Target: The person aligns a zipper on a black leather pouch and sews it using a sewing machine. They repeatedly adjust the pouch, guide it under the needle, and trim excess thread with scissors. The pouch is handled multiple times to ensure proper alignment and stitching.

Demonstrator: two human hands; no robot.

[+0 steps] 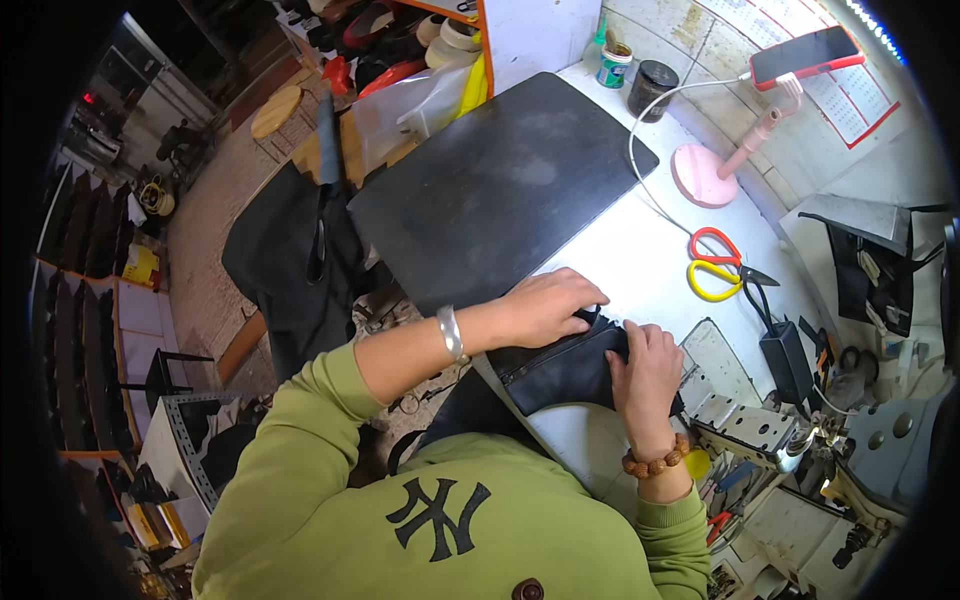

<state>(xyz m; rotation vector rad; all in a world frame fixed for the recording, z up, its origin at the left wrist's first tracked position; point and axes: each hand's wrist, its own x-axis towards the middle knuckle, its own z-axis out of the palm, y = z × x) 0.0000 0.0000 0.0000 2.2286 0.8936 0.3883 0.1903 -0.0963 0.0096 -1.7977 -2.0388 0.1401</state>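
A black leather-like piece with a zipper (562, 372) lies on the white tabletop close in front of me. My left hand (548, 308), with a silver bangle on its wrist, bends over the piece's far edge, thumb and fingers pinched on it. My right hand (648, 372), with a brown bead bracelet, grips the piece's right end, thumb on top. What the fingertips press underneath is hidden. Red and yellow handled scissors (722, 268) lie beyond my right hand, apart from it.
A large black board (510, 180) covers the table's left part. A phone (806, 58) sits on a pink stand (705, 175), its white cable crossing the table. A black adapter (788, 362) and sewing machine (760, 430) are at right. Two small jars (653, 90) stand at the back.
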